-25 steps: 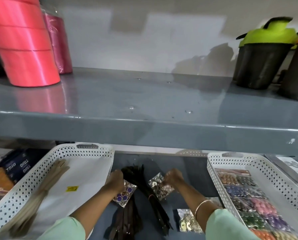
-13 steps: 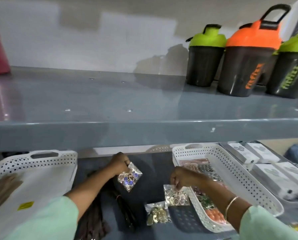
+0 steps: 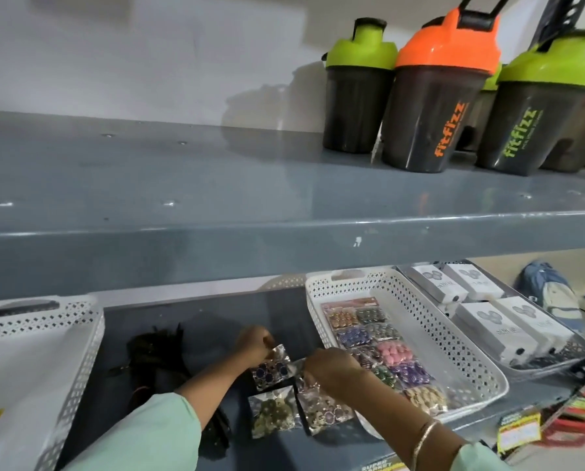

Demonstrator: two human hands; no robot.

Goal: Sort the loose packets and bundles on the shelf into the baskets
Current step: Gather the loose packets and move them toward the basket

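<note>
My left hand [image 3: 252, 345] pinches the top of a clear packet of blue buttons [image 3: 270, 368] above the lower shelf. My right hand [image 3: 332, 370] grips a second clear packet of silver pieces [image 3: 321, 407]; the two packets meet between the hands. A third packet with gold pieces [image 3: 272, 414] lies loose on the shelf below them. A dark bundle of strands [image 3: 155, 355] lies left of the hands. The right white basket [image 3: 454, 348] holds a sheet of coloured button packets [image 3: 383, 355]. The left white basket [image 3: 77, 355] is partly in view.
The grey upper shelf [image 3: 250, 198] overhangs the work area, carrying black shaker bottles with green and orange lids [image 3: 434, 93]. A tray of white boxes [image 3: 488, 314] sits right of the right basket. Coloured goods [image 3: 583, 413] hang at the lower right.
The view swung right. Each hand lifted a packet off the shelf, then both hands came together, bringing the two packets side by side near the right basket.
</note>
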